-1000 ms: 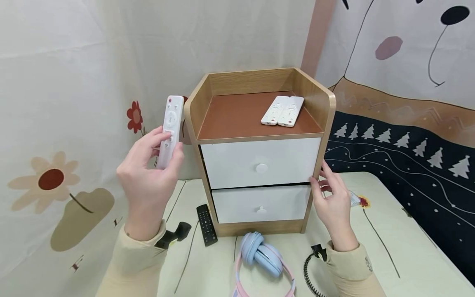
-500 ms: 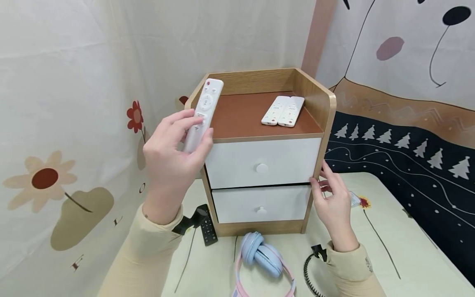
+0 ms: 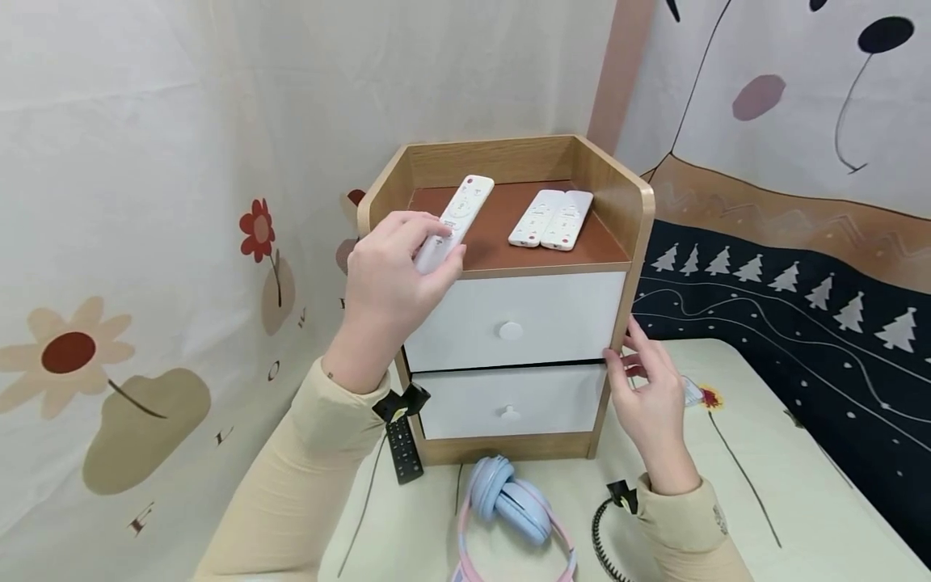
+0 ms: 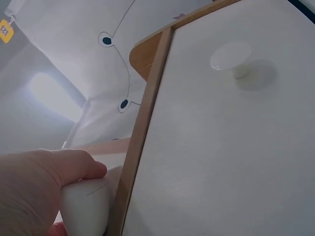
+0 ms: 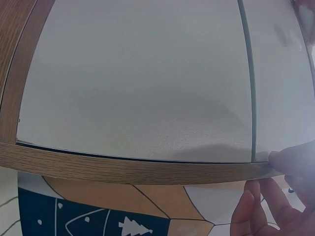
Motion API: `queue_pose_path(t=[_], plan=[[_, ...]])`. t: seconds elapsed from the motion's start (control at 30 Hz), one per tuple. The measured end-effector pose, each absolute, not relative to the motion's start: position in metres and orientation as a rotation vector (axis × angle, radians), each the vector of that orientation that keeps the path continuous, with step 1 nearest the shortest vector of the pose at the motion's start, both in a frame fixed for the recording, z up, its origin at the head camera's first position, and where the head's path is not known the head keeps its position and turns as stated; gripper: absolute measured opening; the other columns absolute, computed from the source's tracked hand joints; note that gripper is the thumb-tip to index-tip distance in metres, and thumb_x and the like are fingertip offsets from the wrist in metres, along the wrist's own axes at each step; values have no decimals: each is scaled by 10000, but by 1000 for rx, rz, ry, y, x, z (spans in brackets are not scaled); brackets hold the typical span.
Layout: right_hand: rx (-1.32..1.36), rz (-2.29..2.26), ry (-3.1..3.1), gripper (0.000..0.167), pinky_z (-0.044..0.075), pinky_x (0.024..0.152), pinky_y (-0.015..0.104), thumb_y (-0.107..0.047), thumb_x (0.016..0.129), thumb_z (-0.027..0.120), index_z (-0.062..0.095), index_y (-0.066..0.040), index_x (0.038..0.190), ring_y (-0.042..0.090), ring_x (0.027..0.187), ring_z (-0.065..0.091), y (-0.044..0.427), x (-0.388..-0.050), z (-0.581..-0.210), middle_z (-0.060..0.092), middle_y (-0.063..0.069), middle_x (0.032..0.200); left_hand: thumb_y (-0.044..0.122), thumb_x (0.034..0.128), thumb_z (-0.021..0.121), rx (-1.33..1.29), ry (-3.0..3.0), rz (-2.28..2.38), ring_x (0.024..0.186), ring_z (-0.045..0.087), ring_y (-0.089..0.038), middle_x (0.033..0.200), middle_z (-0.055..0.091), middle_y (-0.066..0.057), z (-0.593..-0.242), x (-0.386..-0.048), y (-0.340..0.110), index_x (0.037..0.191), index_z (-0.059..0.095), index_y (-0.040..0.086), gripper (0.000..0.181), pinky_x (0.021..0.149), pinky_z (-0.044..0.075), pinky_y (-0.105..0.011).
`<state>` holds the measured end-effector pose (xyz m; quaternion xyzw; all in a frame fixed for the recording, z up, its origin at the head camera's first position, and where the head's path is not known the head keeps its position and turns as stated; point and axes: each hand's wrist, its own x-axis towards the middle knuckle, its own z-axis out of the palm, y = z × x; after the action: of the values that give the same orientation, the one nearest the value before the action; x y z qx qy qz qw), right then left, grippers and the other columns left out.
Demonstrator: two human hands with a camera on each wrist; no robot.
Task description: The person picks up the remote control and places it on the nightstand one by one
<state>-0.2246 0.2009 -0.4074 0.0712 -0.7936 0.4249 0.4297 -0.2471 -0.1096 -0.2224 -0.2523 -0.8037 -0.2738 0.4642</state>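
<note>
A white remote control (image 3: pixel 465 202) is tilted over the left part of the cabinet's top shelf, gripped at its lower end by my left hand (image 3: pixel 396 283). In the left wrist view the rounded end of that remote control (image 4: pixel 84 209) shows under the fingers. Two more white remote controls (image 3: pixel 537 218) lie side by side on the brown shelf (image 3: pixel 502 252), toward its right wall. My right hand (image 3: pixel 650 400) holds the right front edge of the wooden cabinet (image 3: pixel 618 307), thumb on the front and fingers along the side. Both white drawers (image 3: pixel 465 319) are closed.
Pale blue headphones (image 3: pixel 509 497) with a pink band lie on the table in front of the cabinet. A black remote control (image 3: pixel 403 453) lies by its lower left corner. A coiled black cord (image 3: pixel 600 533) hangs near the right wrist. Printed cloths (image 3: pixel 291 97) stand behind.
My left hand has carried the white remote control rightward from beside the cabinet to above its shelf, first rising and then dipping. The right hand stays on the cabinet's edge.
</note>
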Motion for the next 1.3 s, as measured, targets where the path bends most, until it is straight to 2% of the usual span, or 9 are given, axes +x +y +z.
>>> queue_pose_path(t=[0.53, 0.7, 0.93, 1.13, 1.3], plan=[[177, 1056, -1984, 610, 450, 856, -25, -17, 996, 768, 595, -75, 1578, -218, 931, 529, 199, -223, -407, 739, 257, 1211, 248, 938, 775, -487, -2281, -657, 945, 732, -318, 1081, 810, -93, -209, -258, -89, 1007, 800, 119, 148, 779, 564, -516], [185, 1053, -1987, 612, 452, 854, -21, -20, 1000, 763, 590, -81, 1584, -201, 934, 530, 198, -223, -407, 739, 255, 1219, 255, 950, 772, -424, -2357, -642, 994, 733, -318, 1125, 810, -90, -204, -261, -86, 1020, 796, 132, 143, 832, 574, -529], [178, 1047, -1991, 613, 443, 854, -26, -24, 1001, 764, 588, -82, 1586, -211, 934, 522, 198, -223, -406, 743, 256, 1220, 277, 974, 731, -407, -2488, -642, 1080, 705, -285, 1205, 796, -64, -197, -267, -80, 1070, 786, 152, 167, 900, 561, -514], [172, 1059, -1995, 618, 447, 860, -26, -23, 1004, 760, 581, -87, 1592, -212, 934, 521, 198, -222, -405, 743, 257, 1235, 327, 978, 722, -428, -2578, -609, 1025, 691, -261, 1257, 786, -36, -192, -274, -74, 1181, 786, 209, 243, 879, 566, -456], [173, 1062, -1986, 619, 450, 862, -25, -11, 1001, 758, 584, -89, 1590, -216, 933, 521, 198, -222, -405, 742, 260, 1231, 348, 999, 721, -506, -2621, -570, 1032, 695, -242, 1252, 790, -30, -188, -282, -71, 1249, 775, 217, 288, 917, 559, -435]])
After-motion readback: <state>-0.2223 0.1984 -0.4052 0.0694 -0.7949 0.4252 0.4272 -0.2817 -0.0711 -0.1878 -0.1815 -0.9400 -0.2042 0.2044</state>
